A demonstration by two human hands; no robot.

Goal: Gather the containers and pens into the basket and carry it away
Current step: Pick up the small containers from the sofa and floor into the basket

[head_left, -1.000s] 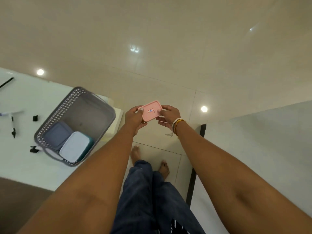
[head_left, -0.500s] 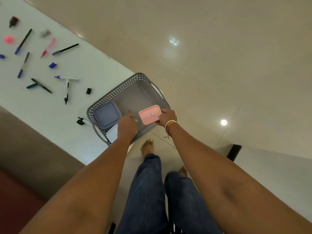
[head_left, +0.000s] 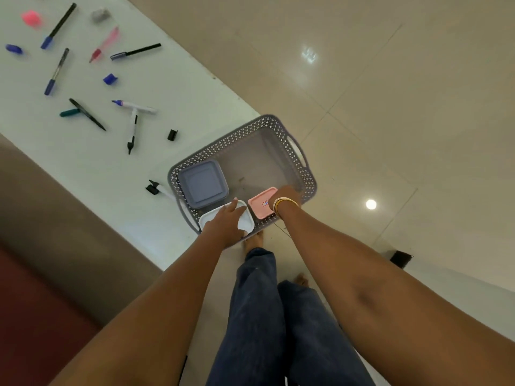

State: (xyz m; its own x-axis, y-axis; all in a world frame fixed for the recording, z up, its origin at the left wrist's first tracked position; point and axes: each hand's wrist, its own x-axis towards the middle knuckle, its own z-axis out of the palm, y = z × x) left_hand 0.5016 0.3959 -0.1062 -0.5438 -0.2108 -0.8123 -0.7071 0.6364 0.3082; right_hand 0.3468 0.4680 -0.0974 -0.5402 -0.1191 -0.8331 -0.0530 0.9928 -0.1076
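Grey perforated plastic basket (head_left: 302,178) with cut-out handles sat at the corner of the white tabletop (head_left: 92,168), its near end past the table edge over the beige tiled floor (head_left: 390,93). Inside: square blue-grey lidded container (head_left: 203,183) in the far-left part, white rectangular lidded container (head_left: 248,221) at the near-left, pink rectangular lidded container (head_left: 260,205) at the near-right, just beside the white one. The pink lid carried a small red-and-blue sticker; print too small to read.

Right hand (head_left: 287,194), gold and white bangles on the wrist, was down in the basket at the pink container's right end, touching it; fingers were hidden behind the wrist, so whether it gripped or had let go could not be told. Left hand (head_left: 227,220) lay flat over the white container, fingers loosely extended, grasping nothing.

Pens still lay scattered on the tabletop, well apart from the basket: black pen with blue cap (head_left: 58,26), slim grey pen with blue cap (head_left: 56,72), pink pen (head_left: 104,45), black pen with grey cap (head_left: 135,52), thin black pen (head_left: 87,114) beside a teal cap (head_left: 69,112), white marker with blue tip (head_left: 134,106), white marker with black tip (head_left: 133,133). No legible writing on any. Loose caps: pink (head_left: 31,18), blue (head_left: 110,79), black (head_left: 172,134). One more white marker with black cap (head_left: 157,188) lay just beside the basket's left wall. The person stood barefoot in dark blue jeans (head_left: 259,316).
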